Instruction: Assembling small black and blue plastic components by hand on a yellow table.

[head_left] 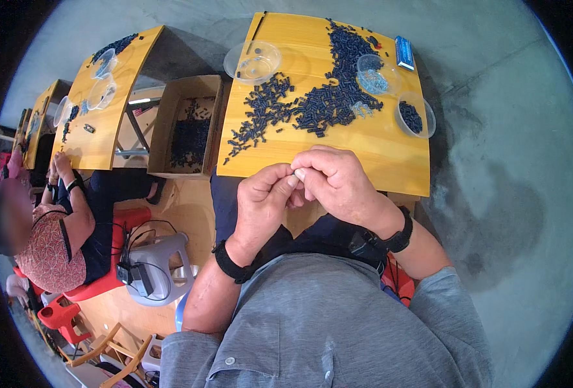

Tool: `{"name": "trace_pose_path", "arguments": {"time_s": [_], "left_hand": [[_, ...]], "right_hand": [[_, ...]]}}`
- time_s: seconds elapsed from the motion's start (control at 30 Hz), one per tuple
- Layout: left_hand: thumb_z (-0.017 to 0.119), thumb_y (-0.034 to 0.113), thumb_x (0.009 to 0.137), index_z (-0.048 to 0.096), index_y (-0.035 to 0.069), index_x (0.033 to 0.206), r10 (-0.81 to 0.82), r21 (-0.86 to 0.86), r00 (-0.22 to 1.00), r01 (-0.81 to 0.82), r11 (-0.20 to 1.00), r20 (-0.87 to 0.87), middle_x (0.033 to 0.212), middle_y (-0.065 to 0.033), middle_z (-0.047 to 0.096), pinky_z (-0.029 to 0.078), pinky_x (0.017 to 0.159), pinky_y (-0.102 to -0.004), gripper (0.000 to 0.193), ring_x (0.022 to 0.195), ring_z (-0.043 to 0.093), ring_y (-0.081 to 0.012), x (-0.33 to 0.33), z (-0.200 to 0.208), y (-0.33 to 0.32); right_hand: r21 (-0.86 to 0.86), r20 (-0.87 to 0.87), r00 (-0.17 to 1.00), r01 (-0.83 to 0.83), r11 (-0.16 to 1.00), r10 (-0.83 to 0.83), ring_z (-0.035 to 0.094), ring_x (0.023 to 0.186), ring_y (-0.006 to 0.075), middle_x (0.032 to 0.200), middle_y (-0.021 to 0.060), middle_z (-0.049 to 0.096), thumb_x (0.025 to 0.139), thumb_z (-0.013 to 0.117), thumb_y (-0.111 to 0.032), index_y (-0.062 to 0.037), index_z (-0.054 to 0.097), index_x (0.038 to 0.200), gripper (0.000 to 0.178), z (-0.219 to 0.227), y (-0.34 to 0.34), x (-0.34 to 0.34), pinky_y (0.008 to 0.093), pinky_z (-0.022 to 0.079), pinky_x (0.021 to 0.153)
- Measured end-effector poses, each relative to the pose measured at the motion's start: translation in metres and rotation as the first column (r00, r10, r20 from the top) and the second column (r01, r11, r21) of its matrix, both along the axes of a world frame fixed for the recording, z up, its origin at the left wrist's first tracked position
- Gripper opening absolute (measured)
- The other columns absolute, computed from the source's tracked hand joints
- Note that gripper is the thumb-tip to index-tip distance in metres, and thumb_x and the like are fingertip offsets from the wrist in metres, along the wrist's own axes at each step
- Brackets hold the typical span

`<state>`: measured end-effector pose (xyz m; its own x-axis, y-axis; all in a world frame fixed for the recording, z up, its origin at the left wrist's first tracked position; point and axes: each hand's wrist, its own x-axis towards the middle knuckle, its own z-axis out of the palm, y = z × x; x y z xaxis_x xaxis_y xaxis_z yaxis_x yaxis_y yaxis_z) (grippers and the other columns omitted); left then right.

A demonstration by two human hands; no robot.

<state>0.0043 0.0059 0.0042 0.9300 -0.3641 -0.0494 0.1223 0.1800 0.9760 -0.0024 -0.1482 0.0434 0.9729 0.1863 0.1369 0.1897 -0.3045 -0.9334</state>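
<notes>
The left hand and right hand meet, fingertips pinched together; anything between them is hidden. Beyond the fingers, short matte-black cylinders and clear round plastic tubs cover a yellow wood-grain table; leftward sits a cardboard box, rightward grey floor.

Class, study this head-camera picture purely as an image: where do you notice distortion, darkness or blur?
Head view: black corners surround the round fisheye image; head view: the nearest yellow table has a bowed right edge; head view: the grey floor darkens in a patch at right, shadow or stain unclear; head view: the co-worker has a smeared-out head.
</notes>
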Motion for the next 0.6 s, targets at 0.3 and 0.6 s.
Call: {"name": "trace_pose_path", "arguments": {"time_s": [0.3,0.6], "left_hand": [[0.054,0.005,0.092,0.061,-0.004,0.099,-0.08,-0.075,0.99,0.072,0.995,-0.114,0.072,-0.0068,0.064,0.052,0.054,-0.0228,0.014,0.059,0.062,-0.0115,0.003,0.001,0.0],[0.054,0.004,0.091,0.063,-0.003,0.099,-0.132,-0.059,0.98,0.125,0.99,-0.151,0.079,-0.0043,0.065,0.051,0.061,-0.0207,0.013,0.067,0.06,-0.0079,0.004,0.006,0.002]], "right_hand": [[0.095,-0.132,0.988,0.092,0.991,-0.079,0.06,0.06,0.0157,0.074,0.0117,0.061,0.083,0.054,0.001,0.0061,0.062,0.086,0.009,-0.004,-0.005,0.0,0.0281,0.049,0.054],[0.003,-0.046,0.999,-0.012,1.0,0.012,0.063,0.068,0.0226,0.076,0.0151,0.062,0.084,0.053,0.001,0.0046,0.062,0.09,0.011,0.001,-0.013,-0.003,0.0305,0.05,0.06]]}}
